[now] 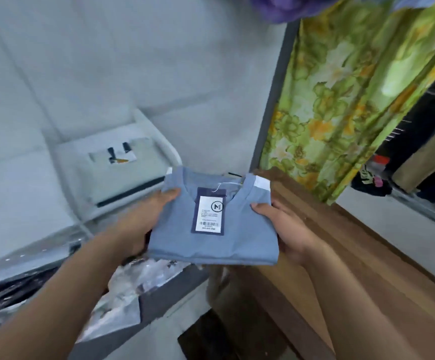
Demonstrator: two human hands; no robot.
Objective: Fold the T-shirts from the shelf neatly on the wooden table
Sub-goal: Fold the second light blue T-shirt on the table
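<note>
While the left hand grips one side of the folded light-blue T-shirt, the right hand grips the other. Both thumbs lie on top.

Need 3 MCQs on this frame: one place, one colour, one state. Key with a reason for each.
1. Where is the hang tag?
A. on the T-shirt front, below the neckline
B. on the floor
C. pinned to a curtain

2. What colour is the T-shirt?
A. red
B. black
C. light blue

3. What state is the T-shirt in?
A. spread out flat
B. folded, held up
C. on a hanger

Key: 1 A, the tag lies on the chest under the collar. 2 C, the fabric is pale blue. 3 B, the left hand and right hand grip the folded shirt's sides, thumbs on top.
</note>
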